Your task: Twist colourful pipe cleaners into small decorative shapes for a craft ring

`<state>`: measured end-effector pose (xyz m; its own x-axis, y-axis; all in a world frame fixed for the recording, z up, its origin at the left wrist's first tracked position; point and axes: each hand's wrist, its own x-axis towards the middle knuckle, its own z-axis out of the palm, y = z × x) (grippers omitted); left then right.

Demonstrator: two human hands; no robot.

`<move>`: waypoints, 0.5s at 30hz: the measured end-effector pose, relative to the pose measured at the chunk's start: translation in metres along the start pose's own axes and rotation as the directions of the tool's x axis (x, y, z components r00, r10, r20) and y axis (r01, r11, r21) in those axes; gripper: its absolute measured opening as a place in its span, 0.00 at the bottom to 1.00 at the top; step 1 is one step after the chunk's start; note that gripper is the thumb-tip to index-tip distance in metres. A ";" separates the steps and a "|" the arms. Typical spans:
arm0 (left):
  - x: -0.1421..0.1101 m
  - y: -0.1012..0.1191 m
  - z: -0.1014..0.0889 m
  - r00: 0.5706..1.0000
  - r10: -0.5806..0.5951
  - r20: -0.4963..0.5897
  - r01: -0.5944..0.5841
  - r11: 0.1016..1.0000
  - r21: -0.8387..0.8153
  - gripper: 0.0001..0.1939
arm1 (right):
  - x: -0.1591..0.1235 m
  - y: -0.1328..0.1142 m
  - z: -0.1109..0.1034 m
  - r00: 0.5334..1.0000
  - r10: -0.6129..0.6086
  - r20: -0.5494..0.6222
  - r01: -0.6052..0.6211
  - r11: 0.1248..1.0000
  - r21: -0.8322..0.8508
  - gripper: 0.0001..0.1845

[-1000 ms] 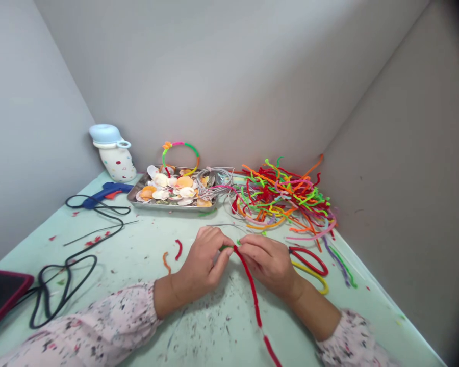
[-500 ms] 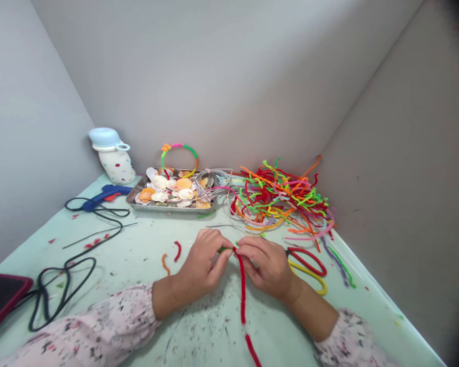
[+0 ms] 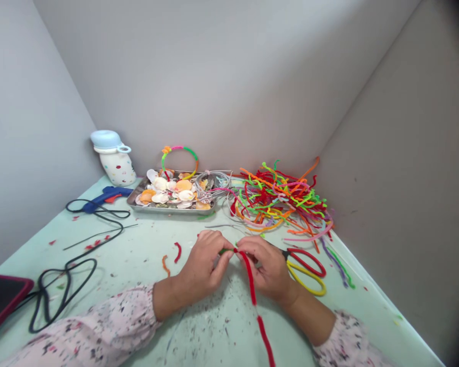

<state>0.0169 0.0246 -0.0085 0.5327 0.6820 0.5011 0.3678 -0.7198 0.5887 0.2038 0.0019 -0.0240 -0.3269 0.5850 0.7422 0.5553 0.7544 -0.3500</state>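
My left hand (image 3: 202, 262) and my right hand (image 3: 265, 267) meet over the pale green table (image 3: 137, 255), both pinched shut. Between their fingertips they grip the top end of a long red pipe cleaner (image 3: 257, 311), which trails down toward the near edge. A short bit of green pipe cleaner (image 3: 224, 250) shows at my left fingertips where it joins the red one. Scissors with red and yellow handles (image 3: 306, 270) lie just right of my right hand.
A heap of coloured pipe cleaners (image 3: 283, 201) fills the back right corner. A metal tray (image 3: 135, 201) of shells holds a pipe-cleaner ring (image 3: 179, 158). A white bottle (image 3: 112, 158), blue glue gun (image 3: 105, 196), black cord (image 3: 69, 265) and dark phone (image 3: 0, 300) lie left.
The red pipe cleaner's tail swung left, then back to the right, while both hands stayed pinched at the joint. The view shifted slightly.
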 end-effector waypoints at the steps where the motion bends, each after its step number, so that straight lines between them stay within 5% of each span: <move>1: 0.000 0.000 0.000 1.000 0.001 0.001 -0.001 1.000 0.004 0.07 | 0.001 -0.001 0.000 1.000 0.029 -0.008 -0.029 0.999 0.027 0.12; 15: 0.000 -0.002 0.003 0.996 0.080 0.041 -0.084 0.993 0.085 0.07 | 0.005 -0.011 0.001 0.939 0.338 0.066 -0.344 0.925 0.159 0.07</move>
<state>0.0186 0.0260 -0.0117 0.5913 0.6162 0.5204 0.3855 -0.7827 0.4887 0.1953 -0.0033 -0.0168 -0.1700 0.8238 0.5408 0.5048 0.5441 -0.6702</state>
